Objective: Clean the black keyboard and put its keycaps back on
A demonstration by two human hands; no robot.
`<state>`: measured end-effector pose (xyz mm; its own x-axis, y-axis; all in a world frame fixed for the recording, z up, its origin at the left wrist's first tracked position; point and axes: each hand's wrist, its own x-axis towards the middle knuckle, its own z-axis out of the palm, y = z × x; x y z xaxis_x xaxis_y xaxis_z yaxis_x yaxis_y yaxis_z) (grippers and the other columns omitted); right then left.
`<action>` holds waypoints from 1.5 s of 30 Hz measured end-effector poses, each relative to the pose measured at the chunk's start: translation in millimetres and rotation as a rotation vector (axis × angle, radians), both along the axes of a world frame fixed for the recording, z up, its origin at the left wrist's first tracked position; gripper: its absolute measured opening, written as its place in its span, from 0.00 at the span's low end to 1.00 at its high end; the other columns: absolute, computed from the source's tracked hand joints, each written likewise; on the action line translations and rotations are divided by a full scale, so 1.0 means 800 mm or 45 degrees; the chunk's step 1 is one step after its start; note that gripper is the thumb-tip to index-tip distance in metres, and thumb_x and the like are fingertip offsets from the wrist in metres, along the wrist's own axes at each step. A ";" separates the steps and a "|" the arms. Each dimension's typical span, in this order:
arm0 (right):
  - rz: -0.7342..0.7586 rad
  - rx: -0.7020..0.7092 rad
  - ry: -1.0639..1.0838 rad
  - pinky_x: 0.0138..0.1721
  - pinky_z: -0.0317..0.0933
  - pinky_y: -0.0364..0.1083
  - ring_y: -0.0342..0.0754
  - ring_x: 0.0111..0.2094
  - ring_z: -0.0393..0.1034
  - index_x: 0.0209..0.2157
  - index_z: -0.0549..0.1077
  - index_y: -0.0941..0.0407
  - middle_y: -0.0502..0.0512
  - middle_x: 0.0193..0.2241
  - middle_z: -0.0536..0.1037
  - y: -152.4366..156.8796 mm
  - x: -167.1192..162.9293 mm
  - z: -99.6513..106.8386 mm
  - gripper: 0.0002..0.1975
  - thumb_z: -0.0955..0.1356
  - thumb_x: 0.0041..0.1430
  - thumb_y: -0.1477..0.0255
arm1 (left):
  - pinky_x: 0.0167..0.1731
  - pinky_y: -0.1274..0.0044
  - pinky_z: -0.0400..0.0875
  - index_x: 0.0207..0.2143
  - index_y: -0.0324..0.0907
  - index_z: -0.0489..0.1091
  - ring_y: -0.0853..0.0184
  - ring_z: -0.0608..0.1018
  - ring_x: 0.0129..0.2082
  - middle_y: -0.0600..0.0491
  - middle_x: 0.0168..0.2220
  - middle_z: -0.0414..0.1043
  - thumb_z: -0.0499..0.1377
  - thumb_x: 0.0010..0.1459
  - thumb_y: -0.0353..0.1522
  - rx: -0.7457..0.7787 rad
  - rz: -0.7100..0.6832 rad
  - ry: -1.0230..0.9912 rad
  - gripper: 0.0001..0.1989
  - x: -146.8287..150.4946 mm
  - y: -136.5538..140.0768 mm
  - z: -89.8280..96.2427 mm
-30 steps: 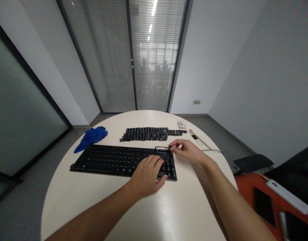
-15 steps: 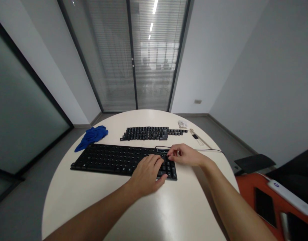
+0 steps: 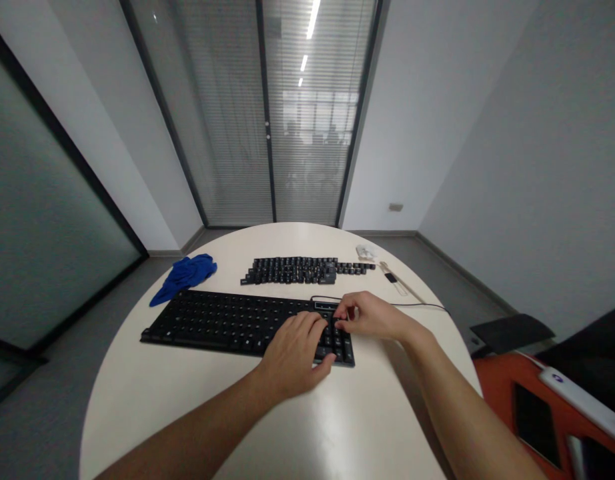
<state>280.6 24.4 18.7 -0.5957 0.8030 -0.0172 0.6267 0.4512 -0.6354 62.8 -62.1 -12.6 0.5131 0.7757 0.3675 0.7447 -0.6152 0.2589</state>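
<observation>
A black keyboard (image 3: pixel 215 323) lies across the round table, with bare key positions over most of its left and middle. Caps show on its number pad at the right end. My left hand (image 3: pixel 296 353) rests palm down on the keyboard beside the number pad, fingers extended and thumb apart. Above the pad's upper part, my right hand (image 3: pixel 363 316) pinches thumb and fingers together. What sits between those fingertips, if anything, is hidden. Beyond the keyboard, loose black keycaps (image 3: pixel 290 270) are laid out in rows.
A blue cloth (image 3: pixel 186 277) lies at the left, touching or nearly touching the keyboard's far corner. At the right are a small clear bag (image 3: pixel 366 253), a thin stick (image 3: pixel 405 283) and a cable (image 3: pixel 422 305). A phone (image 3: pixel 536 425) and a white power strip (image 3: pixel 582 400) lie on an orange seat.
The view has tilted up slightly, so everything sits a little lower. My right fingertips stay at the number pad with a small shift; my left hand keeps its place.
</observation>
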 end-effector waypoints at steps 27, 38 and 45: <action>0.039 -0.079 0.126 0.34 0.65 0.45 0.48 0.32 0.71 0.39 0.81 0.57 0.54 0.31 0.80 0.010 0.011 -0.014 0.13 0.70 0.59 0.62 | 0.53 0.59 0.67 0.63 0.43 0.62 0.52 0.69 0.53 0.43 0.53 0.67 0.60 0.59 0.39 -0.005 -0.030 0.054 0.30 0.000 0.003 -0.003; -0.098 -0.192 0.072 0.39 0.67 0.49 0.49 0.35 0.71 0.57 0.71 0.59 0.57 0.37 0.78 0.009 0.014 -0.023 0.31 0.71 0.57 0.56 | 0.52 0.59 0.68 0.62 0.43 0.63 0.52 0.70 0.52 0.43 0.52 0.68 0.61 0.59 0.40 0.013 -0.038 0.042 0.30 -0.002 0.002 -0.003; -0.134 -0.250 0.113 0.39 0.65 0.48 0.49 0.35 0.70 0.57 0.70 0.60 0.56 0.37 0.77 0.009 0.014 -0.025 0.31 0.72 0.56 0.59 | 0.52 0.60 0.69 0.63 0.45 0.63 0.52 0.70 0.52 0.44 0.54 0.68 0.61 0.60 0.41 0.018 -0.042 0.077 0.29 -0.003 0.003 -0.003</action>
